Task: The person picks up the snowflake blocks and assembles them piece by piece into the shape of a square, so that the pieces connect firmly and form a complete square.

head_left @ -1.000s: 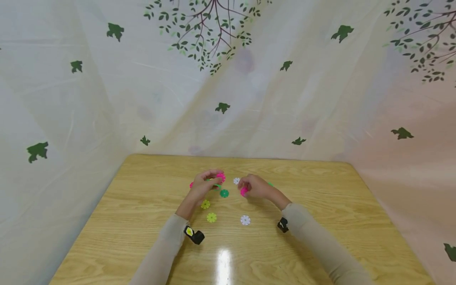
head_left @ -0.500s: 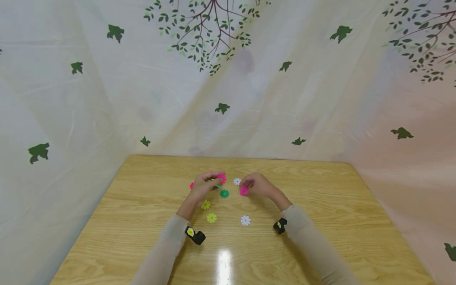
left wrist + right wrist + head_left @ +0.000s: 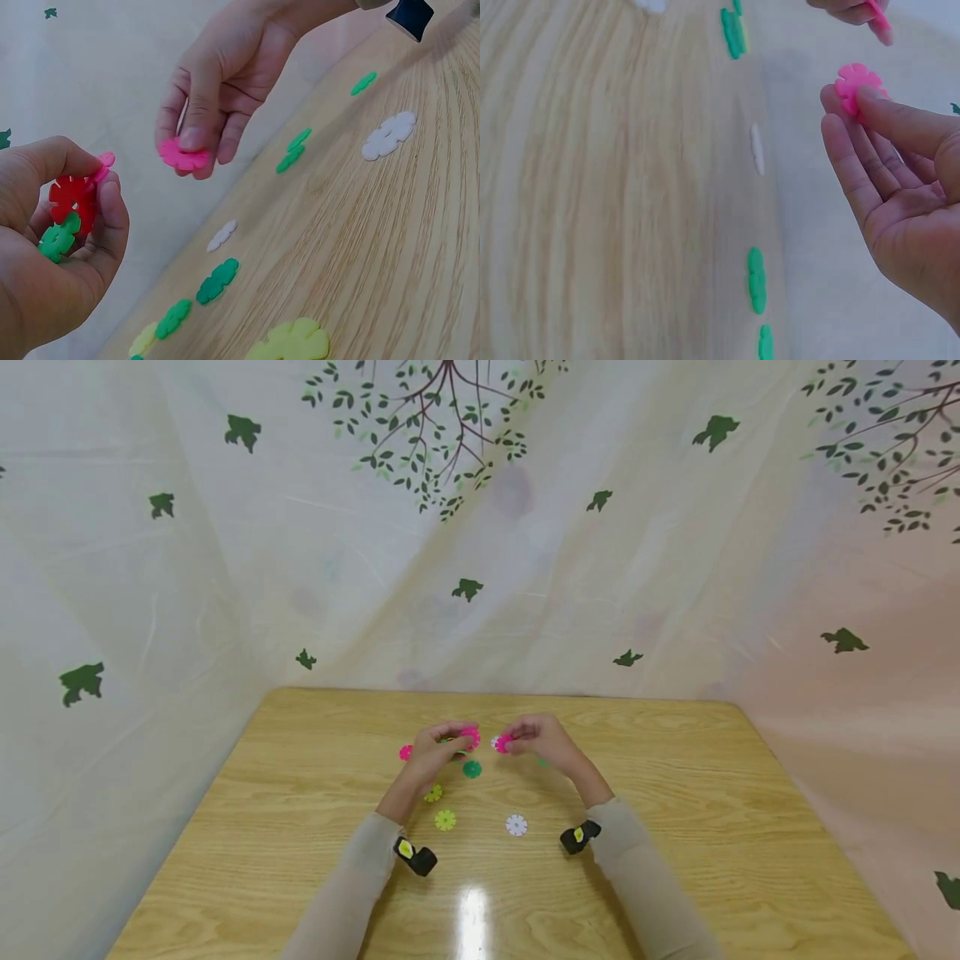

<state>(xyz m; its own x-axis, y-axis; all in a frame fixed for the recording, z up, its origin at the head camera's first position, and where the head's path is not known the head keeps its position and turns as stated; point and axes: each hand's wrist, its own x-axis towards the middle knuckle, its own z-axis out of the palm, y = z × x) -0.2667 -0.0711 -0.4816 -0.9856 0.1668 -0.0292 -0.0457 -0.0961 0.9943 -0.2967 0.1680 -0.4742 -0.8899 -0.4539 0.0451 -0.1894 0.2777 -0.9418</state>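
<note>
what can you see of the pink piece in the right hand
The pink piece is a flat, plastic-looking disc with a notched rim. The right hand pinches it between thumb and fingers, off the table; a gap separates it from the left hand. In the head view it partly hides a white piece.

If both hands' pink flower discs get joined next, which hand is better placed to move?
Probably the right hand: it pinches a single pink disc, while the left hand holds another pink disc, a red disc and a green disc.
</note>
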